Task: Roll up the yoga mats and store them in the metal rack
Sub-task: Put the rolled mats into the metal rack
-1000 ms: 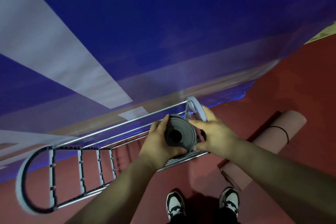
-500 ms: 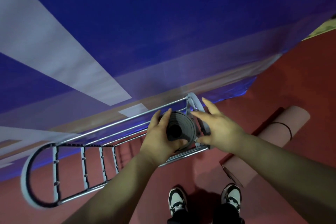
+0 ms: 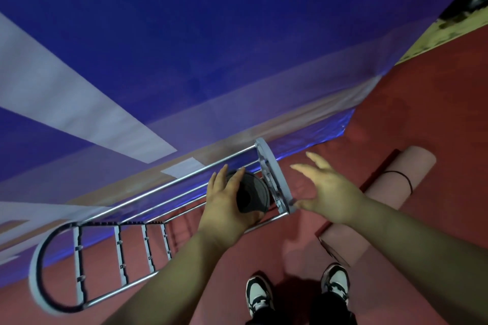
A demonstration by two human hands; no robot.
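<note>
A rolled grey yoga mat (image 3: 252, 195) stands on end inside the right end of the metal rack (image 3: 169, 185); I look down onto its spiral end. My left hand (image 3: 224, 208) grips the roll, fingers curled round its left side. To the right of the rack's end hoop, my right hand (image 3: 327, 190) hovers with fingers spread, touching nothing. A rolled pink yoga mat (image 3: 380, 198), bound by a black band, lies on the red floor to the right.
The rack stands along a blue and white wall (image 3: 211, 60); its left part holds empty dividers (image 3: 118, 256). My two shoes (image 3: 298, 293) stand on the red floor (image 3: 422, 126) just in front of the rack. A yellow-green floor patch (image 3: 449, 21) lies far right.
My right hand has let go of the grey roll and drawn away to the right, fingers opening. The roll has sunk lower into the rack, with my left hand still around it.
</note>
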